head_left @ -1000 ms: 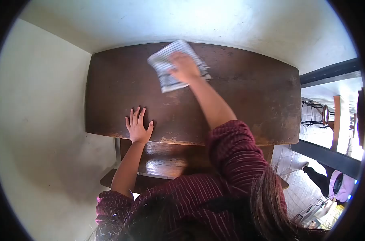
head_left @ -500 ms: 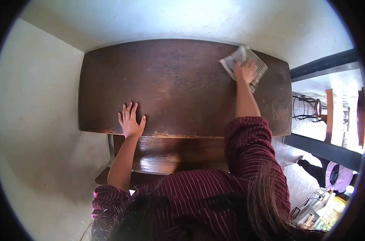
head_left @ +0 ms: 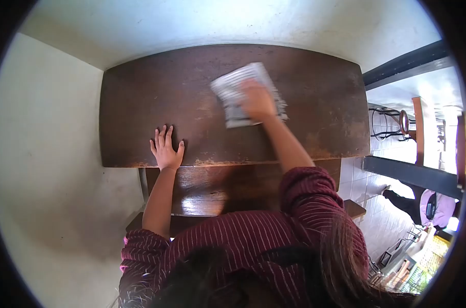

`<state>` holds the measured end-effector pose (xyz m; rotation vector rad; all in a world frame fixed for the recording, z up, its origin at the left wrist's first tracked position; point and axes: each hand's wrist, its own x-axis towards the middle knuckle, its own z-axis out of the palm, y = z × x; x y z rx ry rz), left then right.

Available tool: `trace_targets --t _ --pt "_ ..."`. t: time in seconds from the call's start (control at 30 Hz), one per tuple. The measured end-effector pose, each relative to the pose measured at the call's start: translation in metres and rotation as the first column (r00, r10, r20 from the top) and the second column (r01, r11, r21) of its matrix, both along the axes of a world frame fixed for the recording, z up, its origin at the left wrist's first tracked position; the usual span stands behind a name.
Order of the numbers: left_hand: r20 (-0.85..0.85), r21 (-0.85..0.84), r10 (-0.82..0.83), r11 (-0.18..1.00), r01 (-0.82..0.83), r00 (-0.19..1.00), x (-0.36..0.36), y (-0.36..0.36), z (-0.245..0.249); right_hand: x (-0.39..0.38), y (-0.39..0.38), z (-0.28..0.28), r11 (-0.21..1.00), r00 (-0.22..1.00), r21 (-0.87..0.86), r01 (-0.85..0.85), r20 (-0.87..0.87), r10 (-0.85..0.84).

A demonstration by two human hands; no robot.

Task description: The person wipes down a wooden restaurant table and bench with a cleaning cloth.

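A dark brown wooden table (head_left: pixel 140 102) with worn patches fills the middle of the view. My left hand (head_left: pixel 166 150) lies on it near the front edge, fingers spread, holding nothing. Near the table's centre, my right hand (head_left: pixel 257 100) presses on a striped grey and white cloth (head_left: pixel 233 92) that lies spread under it. That hand is smeared by motion, so the bend of its fingers is hidden.
A wooden bench (head_left: pixel 202 192) stands along the front side of the table. Pale walls (head_left: pixel 48 128) rise at the left and back. At the right are dark beams (head_left: pixel 412 174), metal-framed chairs and a person in a lilac top (head_left: pixel 441 208).
My right hand and the cloth have moved left, from the table's back right to near its centre. My left hand stays in place on the table.
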<state>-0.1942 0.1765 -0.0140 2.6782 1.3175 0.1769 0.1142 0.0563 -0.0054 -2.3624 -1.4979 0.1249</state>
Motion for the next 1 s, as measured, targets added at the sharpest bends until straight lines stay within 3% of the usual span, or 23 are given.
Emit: trace_targets --t 0.07,0.1,0.13,0.17,0.23,0.27,0.33,0.4,0.43,0.47,0.5,0.53,0.57,0.6,0.63,0.7,0.73,0.8,0.83,0.9,0.93,0.97,1.0 --pt "0.009 -0.004 -0.001 1.0 0.001 1.0 0.002 0.0 0.0 0.05 -0.063 -0.011 0.923 0.916 0.033 0.383 0.112 -0.384" --pt "0.012 0.005 -0.001 1.0 0.001 1.0 0.0 0.0 0.0 0.082 -0.102 -0.024 0.882 0.871 -0.017 0.472 0.167 -0.463" --pt "0.018 0.005 0.002 1.0 -0.003 1.0 0.0 0.001 0.0 0.097 -0.138 -0.029 0.759 0.75 -0.025 0.651 0.175 -0.637" --pt "0.017 0.008 0.001 1.0 -0.001 1.0 0.0 0.0 0.0 0.118 -0.181 -0.039 0.712 0.71 -0.065 0.699 0.174 -0.682" --pt "0.019 0.003 0.004 1.0 -0.004 1.0 -0.001 0.0 0.0 0.108 -0.22 -0.032 0.465 0.458 -0.019 0.885 0.215 -0.863" --pt "0.024 0.007 0.002 1.0 -0.002 1.0 0.0 0.001 0.0 0.105 -0.221 -0.034 0.47 0.462 -0.022 0.883 0.225 -0.858" --pt "0.026 0.005 0.005 1.0 -0.005 1.0 0.0 0.0 0.002 0.095 -0.213 -0.04 0.299 0.303 -0.05 0.953 0.192 -0.934" --pt "0.032 0.005 0.01 1.0 -0.01 0.999 0.0 -0.001 0.002 0.06 -0.162 -0.026 0.392 0.393 -0.055 0.918 0.244 -0.887" --pt "0.032 0.015 0.002 1.0 -0.002 0.999 -0.001 -0.001 0.002 0.043 -0.136 -0.028 0.544 0.565 -0.163 0.823 0.323 -0.759" --pt "0.016 0.01 0.007 1.0 -0.007 1.0 0.0 -0.001 0.001 0.009 -0.098 -0.018 0.66 0.648 -0.013 0.751 0.199 -0.735" --pt "0.014 0.01 0.014 1.0 -0.014 1.0 -0.001 -0.001 0.0 -0.016 -0.071 -0.035 0.836 0.779 0.076 0.544 0.325 -0.537" --pt "0.019 0.013 0.011 1.0 -0.011 1.0 -0.001 0.0 -0.002 -0.048 -0.041 -0.042 0.905 0.887 0.053 0.423 0.178 -0.425" --pt "0.025 0.018 0.006 1.0 -0.006 1.0 -0.001 0.0 -0.003 -0.091 -0.014 -0.018 0.947 0.947 0.037 0.32 -0.042 -0.318" --pt "0.021 0.02 0.006 1.0 -0.006 1.0 -0.002 0.002 -0.003 -0.123 -0.001 -0.019 0.997 0.996 0.049 0.052 -0.071 -0.049" --pt "-0.006 0.011 0.005 1.0 -0.005 1.0 -0.002 0.003 -0.002 -0.156 0.008 -0.024 0.986 0.987 0.074 -0.148 -0.051 0.152" --pt "-0.031 -0.004 0.001 1.0 -0.001 1.0 -0.003 0.001 -0.005 -0.199 0.001 -0.021 0.908 0.922 0.161 -0.388 0.05 0.385" --pt "-0.035 0.004 0.0 1.0 0.0 0.999 -0.003 0.001 -0.006 -0.194 -0.002 -0.015 0.909 0.923 0.159 -0.384 0.053 0.381" --pt "-0.037 0.015 -0.004 1.0 0.004 0.999 -0.003 0.004 -0.007 -0.167 -0.015 -0.001 0.952 0.944 -0.079 -0.295 -0.176 0.278" --pt "-0.014 0.021 -0.002 1.0 0.002 1.0 -0.003 0.004 -0.007 -0.144 -0.035 -0.012 0.992 0.966 0.053 -0.116 -0.228 0.125" --pt "0.032 0.026 -0.003 1.0 0.002 0.999 -0.003 0.002 -0.009 -0.088 -0.087 -0.028 0.989 0.987 0.046 0.14 0.072 -0.143" --pt "0.036 0.02 -0.009 1.0 0.009 0.999 -0.004 0.003 -0.009 -0.061 -0.117 -0.023 0.935 0.934 0.007 0.355 0.036 -0.355" --pt "0.026 0.027 -0.006 1.0 0.006 1.0 -0.003 0.002 -0.008 -0.027 -0.153 -0.04 0.871 0.853 0.071 0.486 0.179 -0.49" --pt "0.019 0.033 -0.001 0.999 0.0 1.0 -0.003 0.002 -0.007 -0.006 -0.185 -0.038 0.798 0.78 0.072 0.598 0.178 -0.6"
